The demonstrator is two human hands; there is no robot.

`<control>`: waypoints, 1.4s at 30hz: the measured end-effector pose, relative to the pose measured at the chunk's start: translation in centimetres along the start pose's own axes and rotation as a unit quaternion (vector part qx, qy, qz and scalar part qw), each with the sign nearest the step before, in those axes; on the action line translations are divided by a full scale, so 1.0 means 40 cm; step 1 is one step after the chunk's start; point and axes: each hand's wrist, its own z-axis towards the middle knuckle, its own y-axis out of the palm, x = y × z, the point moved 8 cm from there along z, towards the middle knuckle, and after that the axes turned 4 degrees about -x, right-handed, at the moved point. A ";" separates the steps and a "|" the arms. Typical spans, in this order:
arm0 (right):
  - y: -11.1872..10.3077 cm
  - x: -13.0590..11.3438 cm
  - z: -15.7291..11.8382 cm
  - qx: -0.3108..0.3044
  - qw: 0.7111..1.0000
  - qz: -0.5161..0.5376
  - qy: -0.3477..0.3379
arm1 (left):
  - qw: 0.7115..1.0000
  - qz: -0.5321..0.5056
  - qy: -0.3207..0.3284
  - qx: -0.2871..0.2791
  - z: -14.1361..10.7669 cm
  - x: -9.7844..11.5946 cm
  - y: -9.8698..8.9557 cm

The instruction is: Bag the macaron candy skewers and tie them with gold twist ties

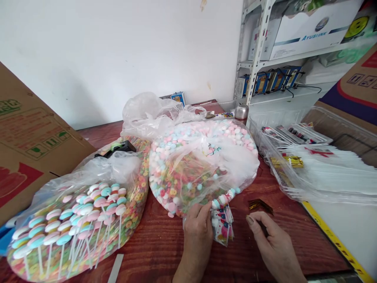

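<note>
A reddish-brown wooden counter (165, 255) is seen from above, backed by a white wall (118, 51). Metal shelving (256, 51) loaded with boxes stands at the upper right, and a large cardboard box (32, 133) leans in at the left. Two large clear plastic bags fill the middle of the counter. The left bag (73, 220) is packed with pastel lollipops, their white sticks pressed against the film, and the right bag (200, 165) is filled with pink, blue and multicoloured candy pieces. A clear plastic tray (321, 157) of white sleeves lies at the right.

A row of pastel candy discs (224, 198) is gripped by the left hand (197, 239), just below the right bag's lower edge. Its long axis slopes up and away to the right, and a printed paper packet (222, 228) hangs beneath it. The left hand's fingers are curled closed around the bundle. The right hand (273, 245) is held apart in a narrow pinch, just beside a small heap of gold foil ties (260, 205) (whether anything small is held in that pinch cannot be told). The discs are smooth and rounded, and the bag film is thin and creased.
</note>
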 end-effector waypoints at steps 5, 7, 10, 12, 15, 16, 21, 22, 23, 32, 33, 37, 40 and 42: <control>-0.012 0.034 0.000 0.052 0.998 0.004 0.019 | 0.999 -0.019 -0.039 -0.030 0.005 -0.023 0.002; -0.026 -0.005 -0.004 0.091 0.995 -0.030 -0.034 | 0.999 0.008 -0.019 -0.043 0.000 -0.008 0.006; -0.019 -0.092 -0.008 0.107 0.978 -0.090 -0.152 | 0.996 0.049 0.050 -0.049 -0.015 0.049 0.015; 0.004 -0.138 -0.011 0.095 0.963 -0.126 -0.219 | 0.995 0.044 0.083 -0.038 -0.025 0.083 0.017; 0.034 -0.162 -0.015 0.081 0.948 -0.160 -0.261 | 0.995 0.029 0.093 -0.009 -0.031 0.103 0.015; 0.041 -0.162 -0.016 0.078 0.948 -0.160 -0.265 | 0.995 0.028 0.092 -0.007 -0.031 0.103 0.016; 0.059 -0.153 -0.025 0.052 0.957 -0.131 -0.254 | 0.996 0.006 0.082 -0.038 -0.032 0.088 0.036; 0.061 -0.154 -0.027 0.046 0.959 -0.126 -0.251 | 0.996 -0.001 0.076 -0.041 -0.032 0.084 0.039; 0.061 -0.154 -0.028 0.039 0.961 -0.118 -0.248 | 0.997 -0.010 0.068 -0.043 -0.032 0.080 0.040; -0.048 -0.023 -0.008 0.101 0.970 -0.207 -0.079 | 0.973 -0.193 -0.128 -0.019 0.001 -0.031 0.014; -0.047 -0.023 -0.004 0.092 0.969 -0.216 -0.081 | 0.972 -0.195 -0.129 -0.012 0.004 -0.031 0.011; -0.007 -0.081 -0.003 0.053 0.990 -0.083 -0.103 | 0.989 -0.135 -0.051 0.018 0.001 0.019 0.003; 0.046 -0.137 0.001 0.030 0.992 -0.019 -0.122 | 0.995 -0.099 0.009 0.026 -0.013 0.056 0.008; 0.078 -0.155 0.007 0.014 0.991 -0.009 -0.135 | 0.993 -0.111 0.006 0.026 -0.018 0.056 0.010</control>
